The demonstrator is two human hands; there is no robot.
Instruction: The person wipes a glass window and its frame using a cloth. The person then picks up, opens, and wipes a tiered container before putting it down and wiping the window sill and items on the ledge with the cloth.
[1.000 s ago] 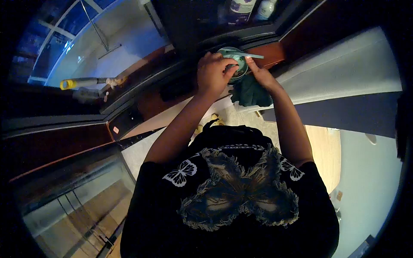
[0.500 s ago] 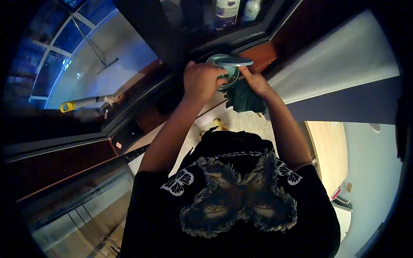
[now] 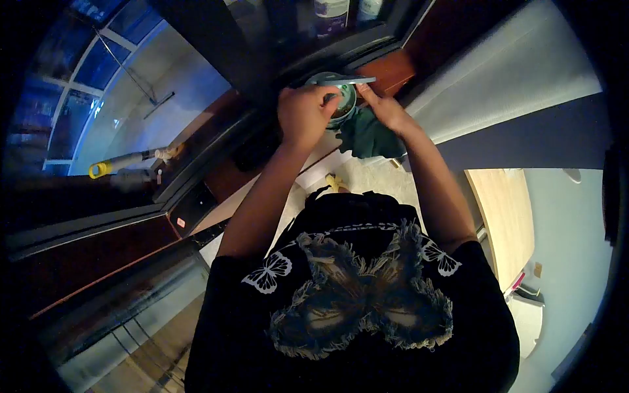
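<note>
A round pale-green container (image 3: 345, 105) with small dark bits inside stands at the window ledge, its grey-green lid (image 3: 357, 80) tilted up over the mouth. At the opening is my left hand (image 3: 304, 118), fingers bent and thumb and forefinger close together; whatever they pinch is too small to make out. My right hand (image 3: 388, 116) is on the container's right side, its thumb against the lid's edge and its other fingers mostly hidden. From under that hand hangs a dark green cloth (image 3: 370, 136), bunched against the container.
Behind the dark window frame stand bottles (image 3: 331, 14). A pale curtain (image 3: 504, 72) hangs at the right, above a light wooden surface (image 3: 501, 216). A yellow-ended tube (image 3: 101, 170) lies beyond the glass at the left. A reddish-brown ledge (image 3: 390, 72) runs beside the container.
My left fingers have drawn back and up from inside the container toward the lid's underside. The view has shifted slightly, and the lid now appears nearly edge-on. My right hand stays at the lid.
</note>
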